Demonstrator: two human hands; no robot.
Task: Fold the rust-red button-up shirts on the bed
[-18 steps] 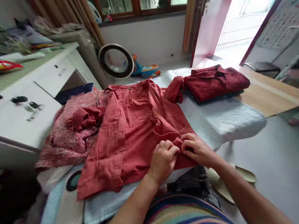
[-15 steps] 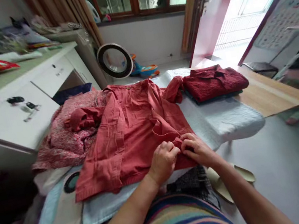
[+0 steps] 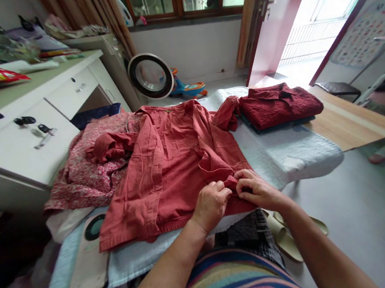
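A coral-red jacket [image 3: 177, 166] lies spread open on a pale blue cloth [image 3: 139, 262], its collar at the far side and its sleeves bunched out to either side. My left hand [image 3: 212, 202] is closed on the jacket's front edge near the lower right hem. Close beside it, my right hand [image 3: 256, 190] pinches the same edge between thumb and fingers. A small fold of the fabric stands up between the two hands. The fingertips partly hide what they grip.
Folded dark red clothes [image 3: 280, 104] are stacked at the right. A pink patterned garment [image 3: 88, 167] is heaped at the left, with a phone [image 3: 90, 261] in front of it. White drawers [image 3: 26, 153] stand left; slippers [image 3: 286, 239] lie on the floor.
The view has shifted slightly. Both hands stay at the jacket's lower right edge, with only slight finger movement.
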